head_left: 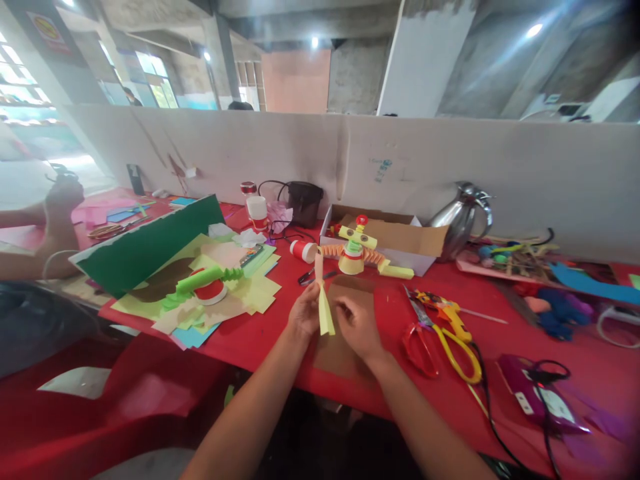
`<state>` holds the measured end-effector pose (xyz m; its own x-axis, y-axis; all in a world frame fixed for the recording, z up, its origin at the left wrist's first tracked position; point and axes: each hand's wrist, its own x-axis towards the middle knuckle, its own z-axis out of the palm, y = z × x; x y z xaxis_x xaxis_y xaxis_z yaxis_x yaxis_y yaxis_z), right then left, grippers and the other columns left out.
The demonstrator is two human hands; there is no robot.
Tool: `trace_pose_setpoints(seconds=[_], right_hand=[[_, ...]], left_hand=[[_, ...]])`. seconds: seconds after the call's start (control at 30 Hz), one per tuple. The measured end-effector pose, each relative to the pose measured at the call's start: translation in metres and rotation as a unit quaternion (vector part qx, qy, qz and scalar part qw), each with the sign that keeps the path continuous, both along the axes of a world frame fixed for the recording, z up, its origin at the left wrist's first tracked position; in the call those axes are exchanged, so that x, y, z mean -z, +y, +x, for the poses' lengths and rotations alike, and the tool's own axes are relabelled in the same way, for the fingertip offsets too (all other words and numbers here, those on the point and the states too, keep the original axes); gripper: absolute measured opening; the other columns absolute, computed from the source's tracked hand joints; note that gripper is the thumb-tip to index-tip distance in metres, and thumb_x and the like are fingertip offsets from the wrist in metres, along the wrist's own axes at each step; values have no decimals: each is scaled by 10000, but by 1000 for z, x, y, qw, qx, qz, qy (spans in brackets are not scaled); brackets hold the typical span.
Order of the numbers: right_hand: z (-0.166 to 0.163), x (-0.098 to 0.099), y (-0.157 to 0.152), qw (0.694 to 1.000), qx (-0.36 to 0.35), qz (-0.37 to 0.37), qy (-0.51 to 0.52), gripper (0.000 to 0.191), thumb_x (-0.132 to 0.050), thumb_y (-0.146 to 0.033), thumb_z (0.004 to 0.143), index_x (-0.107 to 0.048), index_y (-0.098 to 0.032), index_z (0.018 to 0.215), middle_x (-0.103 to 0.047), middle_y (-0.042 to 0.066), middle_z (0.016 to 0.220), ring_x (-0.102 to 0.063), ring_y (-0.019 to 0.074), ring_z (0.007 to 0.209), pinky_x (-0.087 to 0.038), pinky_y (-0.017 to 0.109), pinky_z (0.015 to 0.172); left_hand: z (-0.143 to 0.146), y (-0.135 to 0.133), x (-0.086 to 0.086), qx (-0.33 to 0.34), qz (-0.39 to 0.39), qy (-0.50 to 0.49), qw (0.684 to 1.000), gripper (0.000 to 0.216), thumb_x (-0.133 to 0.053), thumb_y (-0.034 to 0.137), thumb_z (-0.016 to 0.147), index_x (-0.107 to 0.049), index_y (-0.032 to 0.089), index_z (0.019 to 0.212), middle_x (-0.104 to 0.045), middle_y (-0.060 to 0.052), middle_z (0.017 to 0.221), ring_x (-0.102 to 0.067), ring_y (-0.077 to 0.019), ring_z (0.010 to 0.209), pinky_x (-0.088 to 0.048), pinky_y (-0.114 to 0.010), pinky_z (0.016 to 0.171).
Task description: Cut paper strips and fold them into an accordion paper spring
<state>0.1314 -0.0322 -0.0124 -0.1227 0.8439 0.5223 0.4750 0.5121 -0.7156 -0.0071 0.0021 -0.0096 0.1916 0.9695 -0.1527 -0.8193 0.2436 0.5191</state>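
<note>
— What are the two hands doing?

— The left hand (304, 312) pinches a narrow folded strip of pale yellow and peach paper (324, 300), which stands nearly upright between the hands. The right hand (356, 325) is curled just beside it, fingertips at the strip's lower part; I cannot tell whether it really grips.

— And where is that strip?

— Above a flat brown cardboard sheet (345, 347) lying on the red table (250, 340), close to the near edge.

— What sits around them?

— Just behind, a paper figure with yellow arms and orange coiled springs (356, 253) stands in front of an open cardboard box (400, 237). To the right lie red-handled scissors (417, 333) and a yellow-handled glue gun (450, 320). To the left, a heap of yellow and green paper sheets (225, 287) with a leaning dark green board (145, 247). A metal jug (463, 217) stands by the white partition (500, 167).
</note>
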Motion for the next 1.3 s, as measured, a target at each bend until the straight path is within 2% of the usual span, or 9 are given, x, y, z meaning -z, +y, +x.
trace_pose_setpoints(seconds=[0.1,0.2,0.3,0.43,0.6,0.73,1.0,1.17,1.3], right_hand=[[3,15,6,999,-22,-42,-28,234,-499,-138,820,-710,-220,882,-719,59,898,-668,235,866,-525,397,807],[3,20,9,998,-19,-62,12,220,-517,-182,834,-706,-226,936,-726,63,954,-674,240,892,-527,405,822],[2,15,9,991,-7,-75,114,214,-534,-252,863,-661,-218,1032,-714,69,1004,-672,222,878,-536,377,799],[5,2,7,985,-33,-38,165,282,-550,-292,878,-596,-225,1148,-671,75,1100,-648,196,876,-532,323,737],[8,-4,9,993,-30,7,117,199,-538,-278,882,-667,-235,1027,-679,70,1070,-624,214,955,-513,346,792],[9,-5,10,992,4,2,123,189,-578,-294,855,-686,-233,997,-692,70,1008,-633,217,894,-515,356,773],[11,-5,7,987,-12,-24,161,143,-572,-289,865,-678,-230,940,-703,47,989,-639,212,908,-494,350,823],[10,0,6,981,10,-29,189,151,-604,-351,865,-658,-223,924,-692,40,921,-639,198,829,-498,333,780],[6,0,4,979,24,-26,201,160,-607,-371,860,-643,-218,894,-685,40,914,-630,198,842,-500,328,785]], left_hand=[[1,2,0,-16,-11,2,1000,223,-783,185,678,-632,172,841,-695,3,681,-650,-138,570,-515,-237,539],[3,5,1,-67,-26,23,997,264,-804,173,648,-647,168,860,-716,-2,717,-666,-136,611,-520,-228,564],[7,6,3,-106,-12,71,992,288,-833,162,608,-671,138,844,-722,-14,720,-654,-105,598,-509,-199,589],[12,2,6,-73,45,138,987,323,-850,224,603,-700,115,868,-737,-63,775,-677,-139,644,-518,-228,620],[15,0,7,-63,53,189,978,323,-861,254,582,-724,107,834,-731,-71,728,-657,-140,581,-501,-234,572],[14,0,4,-63,39,198,977,332,-867,260,561,-727,106,819,-724,-74,701,-648,-147,549,-484,-240,527],[14,-3,5,-52,64,211,974,306,-858,253,552,-738,124,802,-722,-58,693,-635,-134,555,-475,-234,556],[16,-5,6,-35,84,211,973,262,-857,218,535,-735,124,746,-707,-41,657,-613,-116,546,-455,-222,567],[18,-7,3,-25,77,189,979,272,-868,218,522,-732,120,736,-711,-49,660,-621,-125,562,-463,-238,600]])
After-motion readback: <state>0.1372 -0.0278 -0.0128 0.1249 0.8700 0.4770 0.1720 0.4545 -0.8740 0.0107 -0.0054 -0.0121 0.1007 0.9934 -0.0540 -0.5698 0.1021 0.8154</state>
